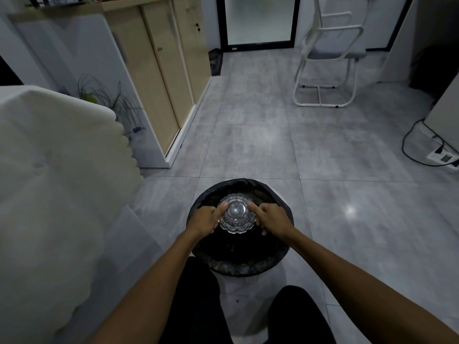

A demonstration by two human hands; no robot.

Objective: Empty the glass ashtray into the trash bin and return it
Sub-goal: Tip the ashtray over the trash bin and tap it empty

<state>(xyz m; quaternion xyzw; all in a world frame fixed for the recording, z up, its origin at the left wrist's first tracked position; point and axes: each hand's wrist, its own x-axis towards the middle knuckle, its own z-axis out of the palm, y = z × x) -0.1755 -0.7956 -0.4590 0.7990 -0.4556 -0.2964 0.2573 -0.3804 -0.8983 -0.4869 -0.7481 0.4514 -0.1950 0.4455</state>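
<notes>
Grey tiled floor (248, 135), white sofa (49, 170) left, wooden cabinet (159, 78) behind, white chair (327, 58) far right. Over the black-lined trash bin (280, 254), left hand (205, 218) and right hand (272, 218) clamp the overturned glass ashtray (237, 216) between them.

A clear glass ashtray (237, 216), cut with a beaded, scalloped pattern round its rim, is seen against the black liner of the trash bin (285, 209). The floor (260, 135) is laid in mottled grey tiles, split by thin darker seams. Pale wood fronts are shown on the cabinet (159, 70), framed in white. A white frame is carried by the chair (327, 58), with a grey seat. A cream-white cover (49, 157), scalloped along its edge, is spread at left. Black trousers (196, 306) are glimpsed below.
</notes>
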